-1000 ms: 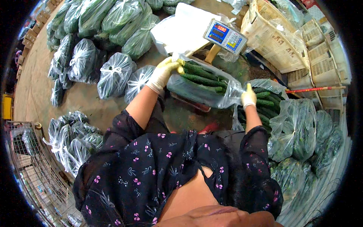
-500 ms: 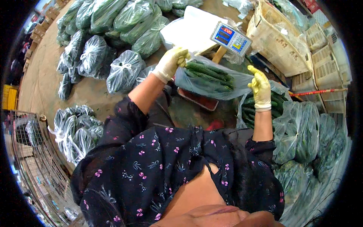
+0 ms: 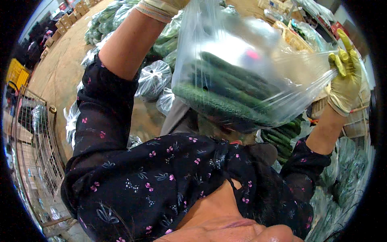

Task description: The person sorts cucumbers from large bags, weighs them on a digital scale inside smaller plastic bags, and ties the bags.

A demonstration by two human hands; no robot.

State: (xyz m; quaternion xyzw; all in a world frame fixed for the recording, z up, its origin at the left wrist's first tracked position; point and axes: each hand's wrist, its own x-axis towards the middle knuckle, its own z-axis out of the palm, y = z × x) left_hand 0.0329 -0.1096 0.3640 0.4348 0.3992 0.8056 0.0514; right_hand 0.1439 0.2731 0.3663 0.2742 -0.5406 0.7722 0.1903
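Note:
A clear plastic bag point(image 3: 298, 84) with several dark green cucumbers point(image 3: 238, 92) in it hangs raised in front of my chest. My left hand point(image 3: 172, 4), in a pale glove, is at the top edge, its fingers mostly cut off by the frame; the bag's gathered upper left side hangs from it. On the right, my gloved right hand point(image 3: 345, 78) pinches the other side of the bag, one finger pointing up. The plastic is stretched tight between both hands, and the cucumbers lie slantwise at its bottom.
Tied bags of green produce point(image 3: 155, 78) sit on the floor beyond my left arm. An open bag of cucumbers point(image 3: 278, 139) lies below the raised bag. Yellowish crates point(image 3: 296, 38) are at the far right. A wire cage point(image 3: 38, 157) stands at the left.
Both hands have lifted the bag of cucumbers up and closer to me. My right hand has moved outward to the right, stretching the plastic. The raised bag now covers the scale's place.

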